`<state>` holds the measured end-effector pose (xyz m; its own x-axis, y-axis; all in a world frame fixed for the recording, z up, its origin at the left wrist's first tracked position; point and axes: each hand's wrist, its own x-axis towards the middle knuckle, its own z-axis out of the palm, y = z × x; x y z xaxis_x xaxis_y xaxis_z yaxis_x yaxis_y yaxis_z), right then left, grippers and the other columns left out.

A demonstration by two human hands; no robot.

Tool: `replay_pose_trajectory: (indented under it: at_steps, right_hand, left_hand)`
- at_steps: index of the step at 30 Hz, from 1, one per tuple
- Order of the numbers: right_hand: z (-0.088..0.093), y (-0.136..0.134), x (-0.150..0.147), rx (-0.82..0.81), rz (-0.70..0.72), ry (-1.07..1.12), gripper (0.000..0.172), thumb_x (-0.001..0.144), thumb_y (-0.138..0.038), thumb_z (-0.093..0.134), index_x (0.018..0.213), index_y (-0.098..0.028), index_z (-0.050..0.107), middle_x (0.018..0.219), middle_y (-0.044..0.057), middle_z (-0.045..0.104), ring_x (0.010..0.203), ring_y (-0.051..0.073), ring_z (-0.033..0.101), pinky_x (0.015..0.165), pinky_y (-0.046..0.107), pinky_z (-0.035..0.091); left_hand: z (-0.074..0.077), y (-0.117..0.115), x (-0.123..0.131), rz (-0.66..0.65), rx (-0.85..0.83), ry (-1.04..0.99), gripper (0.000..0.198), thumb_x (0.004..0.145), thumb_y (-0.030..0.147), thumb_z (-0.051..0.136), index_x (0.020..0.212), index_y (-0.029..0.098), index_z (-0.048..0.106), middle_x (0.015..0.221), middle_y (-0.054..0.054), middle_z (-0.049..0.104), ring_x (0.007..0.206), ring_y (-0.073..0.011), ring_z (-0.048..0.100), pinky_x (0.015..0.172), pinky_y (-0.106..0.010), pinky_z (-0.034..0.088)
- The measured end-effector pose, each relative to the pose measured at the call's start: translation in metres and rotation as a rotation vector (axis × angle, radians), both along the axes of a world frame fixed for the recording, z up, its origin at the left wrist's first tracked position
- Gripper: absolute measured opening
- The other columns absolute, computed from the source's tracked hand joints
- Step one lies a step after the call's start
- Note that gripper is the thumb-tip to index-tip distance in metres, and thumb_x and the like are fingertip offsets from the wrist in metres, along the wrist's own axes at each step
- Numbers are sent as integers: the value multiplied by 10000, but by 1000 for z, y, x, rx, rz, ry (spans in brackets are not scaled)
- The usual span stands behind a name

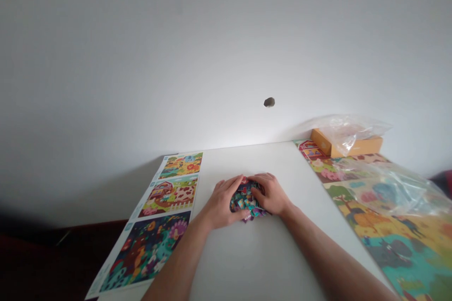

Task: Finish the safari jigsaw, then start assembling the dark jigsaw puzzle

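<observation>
On the head view I see the left hand and right hand cupped closed, fingers gripping a heap of puzzle pieces between them, mid-way across the white table. The heap lies long left-to-right, both hands about equally near.

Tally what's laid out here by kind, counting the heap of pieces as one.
Printed sheets: 2
Orange box: 1
Plastic bags: 2
Heap of pieces: 1
Total: 6
</observation>
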<state>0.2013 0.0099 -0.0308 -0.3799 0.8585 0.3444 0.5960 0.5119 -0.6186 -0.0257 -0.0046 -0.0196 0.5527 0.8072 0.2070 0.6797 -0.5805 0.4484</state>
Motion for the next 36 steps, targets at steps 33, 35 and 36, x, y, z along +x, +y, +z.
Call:
replay_pose_trajectory:
  at_steps: [33,35,36]
  right_hand:
    - [11,5,-2,44,-134,-160,416,919,-428,570,1309,-309,651,1302,41,678,1168,277,590,1023,455,435]
    - [10,10,-3,48,-114,-159,409,932,-441,556,1305,-309,662,1303,43,676,1166,275,591,1026,451,438]
    - [9,12,-2,49,-94,-144,402,940,-447,547,1295,-309,672,1300,44,679,1161,272,595,1029,446,439]
  left_hand:
    - [3,24,11,213,73,48,559,910,88,331,1362,294,588,1403,-37,625,1302,-208,547,1071,-459,352]
    - [-2,26,13,284,105,49,531,920,86,345,1352,277,587,1397,-52,626,1298,-208,551,1074,-453,359]
    - [-4,27,13,336,120,39,479,942,122,364,1344,256,588,1383,-69,632,1286,-219,559,1067,-453,372]
